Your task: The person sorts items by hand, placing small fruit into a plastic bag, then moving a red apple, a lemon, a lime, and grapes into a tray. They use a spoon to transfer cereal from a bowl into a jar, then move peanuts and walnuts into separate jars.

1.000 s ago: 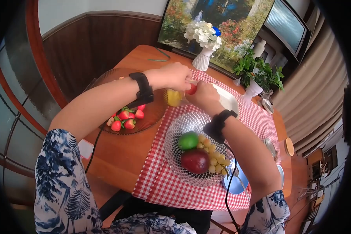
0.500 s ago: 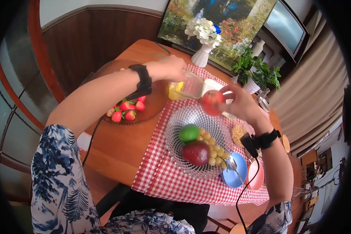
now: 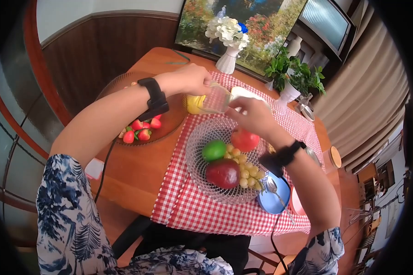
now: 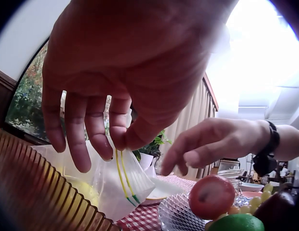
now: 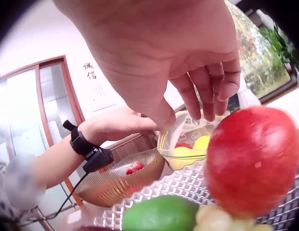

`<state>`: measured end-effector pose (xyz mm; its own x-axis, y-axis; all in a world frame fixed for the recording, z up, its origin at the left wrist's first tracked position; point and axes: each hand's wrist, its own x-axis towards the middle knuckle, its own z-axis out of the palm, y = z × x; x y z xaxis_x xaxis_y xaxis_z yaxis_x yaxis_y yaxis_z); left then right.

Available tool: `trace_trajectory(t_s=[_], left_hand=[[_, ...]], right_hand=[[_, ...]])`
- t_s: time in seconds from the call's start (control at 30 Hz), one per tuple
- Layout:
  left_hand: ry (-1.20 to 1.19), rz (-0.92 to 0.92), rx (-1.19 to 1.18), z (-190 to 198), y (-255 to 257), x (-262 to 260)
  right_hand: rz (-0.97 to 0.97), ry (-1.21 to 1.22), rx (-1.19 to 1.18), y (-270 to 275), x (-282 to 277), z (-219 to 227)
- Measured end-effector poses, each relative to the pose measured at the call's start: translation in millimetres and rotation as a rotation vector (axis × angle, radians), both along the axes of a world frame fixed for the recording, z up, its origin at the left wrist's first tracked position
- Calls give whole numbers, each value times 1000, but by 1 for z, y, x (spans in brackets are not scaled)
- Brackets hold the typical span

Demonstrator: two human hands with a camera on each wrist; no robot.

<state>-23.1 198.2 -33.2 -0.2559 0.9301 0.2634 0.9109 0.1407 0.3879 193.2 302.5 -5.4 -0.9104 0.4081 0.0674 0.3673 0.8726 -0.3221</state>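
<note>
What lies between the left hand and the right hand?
The clear bag lies between the left hand and the right hand, pinched by the left; the head view shows it.

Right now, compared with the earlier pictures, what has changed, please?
The right hand carried the red fruit from the plastic bag to the glass bowl, let it go there, and moved back toward the bag. The left hand still holds the bag's edge; the green fruit, dark fruit and grapes stayed in the bowl.
</note>
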Motion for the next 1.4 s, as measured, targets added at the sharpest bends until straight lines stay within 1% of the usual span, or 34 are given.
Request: trace_trajectory(t_s=[0.07, 0.13, 0.17, 0.23, 0.27, 0.3, 0.33, 0.37, 0.43, 0.47, 0.53, 0.57, 0.67, 0.7, 0.8, 0.83, 0.9, 0.93, 1.0, 1.07, 1.17, 1.23, 1.27, 1.33, 1.4], left_hand=[[5, -8, 0, 1, -1, -2], [8, -19, 3, 2, -3, -3], [-21, -16, -6, 2, -5, -3], [-47, -24, 7, -2, -8, -7], [-46, -26, 5, -4, -8, -9], [-68, -18, 22, -7, -9, -11], [-90, -10, 40, -9, -10, -13], [-90, -11, 39, -11, -10, -15], [-144, -34, 44, -13, -10, -17], [-146, -32, 46, -12, -11, -17], [-149, -3, 46, -11, -9, -16], [-155, -3, 49, -10, -9, -15], [-144, 7, 68, -7, -8, -15], [-147, 21, 55, -8, -7, -17], [-142, 45, 22, -6, -12, -15], [-131, 50, 0, -4, -15, -14], [-131, 53, -12, -7, -14, -15], [-128, 53, -24, -8, -13, -16], [-100, 50, 0, -8, -12, -16], [-67, 43, 17, -6, -10, -15], [-59, 70, 20, -5, -9, -13], [-84, 59, 43, -6, -9, -13], [-81, 54, 39, -4, -10, -11], [-41, 34, 42, 1, -11, -7], [-28, 26, 73, 2, -12, -5]], right_hand=[[40, 55, -86, 16, -40, -27], [0, -25, -134, 18, -74, -39], [-8, -19, -138, 14, -86, -36], [108, -152, -189, 9, -104, -33], [106, -150, -191, 15, -112, -42], [95, -152, -258, 25, -122, -58], [84, -154, -324, 19, -125, -59], [83, -154, -325, 17, -124, -56], [44, -111, -477, 11, -115, -47], [45, -114, -476, 13, -113, -48], [59, -23, -682, 17, -109, -49], [57, -28, -678, 19, -106, -47], [-202, -67, -485, 26, -92, -37], [-174, -59, -492, 28, -84, -33], [-184, 4, -424, 9, -47, 0], [-180, 2, -422, 7, -35, 5], [-49, 85, -242, 6, -13, 9], [-49, 87, -239, 2, -6, 7], [76, 6, 114, -6, 5, 3], [175, -15, 95, -5, 11, -11], [217, -38, 129, -11, 15, -15], [243, -148, 249, -15, 13, -6], [238, -146, 246, -10, 7, -10], [159, 44, 185, 3, -12, -19], [127, -18, 194, 1, -36, -16]])
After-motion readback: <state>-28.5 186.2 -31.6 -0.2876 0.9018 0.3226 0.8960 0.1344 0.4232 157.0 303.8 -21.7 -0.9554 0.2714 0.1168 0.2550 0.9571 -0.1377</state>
